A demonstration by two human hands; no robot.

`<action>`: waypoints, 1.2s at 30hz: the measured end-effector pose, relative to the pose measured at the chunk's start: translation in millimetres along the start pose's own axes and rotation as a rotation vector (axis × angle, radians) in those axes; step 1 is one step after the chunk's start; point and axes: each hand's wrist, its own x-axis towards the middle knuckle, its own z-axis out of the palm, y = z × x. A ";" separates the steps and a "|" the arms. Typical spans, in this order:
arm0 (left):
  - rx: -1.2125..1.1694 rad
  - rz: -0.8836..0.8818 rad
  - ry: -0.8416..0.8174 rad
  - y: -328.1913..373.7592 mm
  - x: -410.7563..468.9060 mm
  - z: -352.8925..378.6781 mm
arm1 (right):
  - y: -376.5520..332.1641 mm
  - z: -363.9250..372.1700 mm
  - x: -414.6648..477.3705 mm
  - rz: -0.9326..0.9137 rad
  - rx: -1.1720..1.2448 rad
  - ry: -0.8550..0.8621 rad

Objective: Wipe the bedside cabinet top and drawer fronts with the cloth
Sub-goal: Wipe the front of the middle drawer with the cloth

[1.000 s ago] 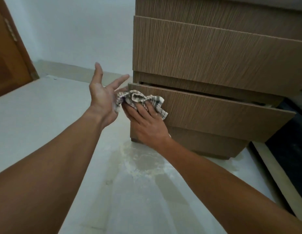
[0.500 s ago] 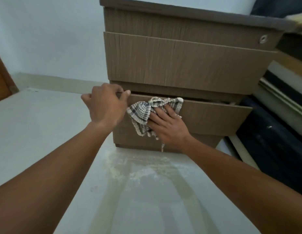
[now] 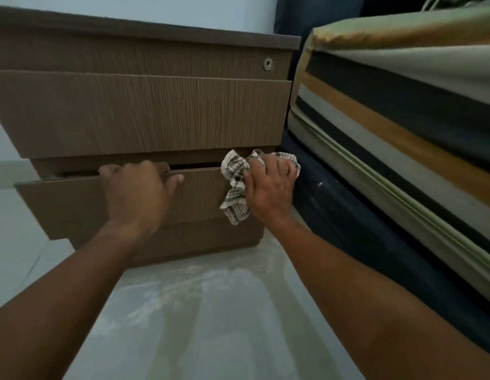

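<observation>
Cloth on the lower drawer's right end

The cloth (image 3: pixel 236 185) (checked, crumpled) is bunched in the right hand (image 3: pixel 268 187), pressed against the lower drawer (image 3: pixel 74 204); the left hand (image 3: pixel 138 194) curls its fingers over that drawer's top edge, beside the bed (image 3: pixel 402 111).

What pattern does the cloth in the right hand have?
The crumpled cloth is checked, dark lines on white; head view.

Both bare forearms reach forward from the bottom corners, converging toward the hands. The left hand (image 3: pixel 137 193) is palm down, fingers curled over an upper edge with the thumb stretched out to the right along it, wrist nearly straight. The right hand (image 3: pixel 268 187) sits to the right of that grip at about the same height, back of the hand up, fingers spread and pressing down on bunched fabric.
</observation>
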 end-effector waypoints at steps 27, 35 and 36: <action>-0.404 -0.142 -0.006 47.1 7.3 14.4 | -52.6 -19.4 26.5 1.568 0.750 0.123; -0.326 -0.146 -0.025 49.8 7.2 8.6 | -69.2 8.7 8.9 0.501 0.209 -0.035; -0.313 -0.137 -0.040 48.0 7.0 8.0 | -72.3 12.3 -0.1 0.478 0.206 -0.031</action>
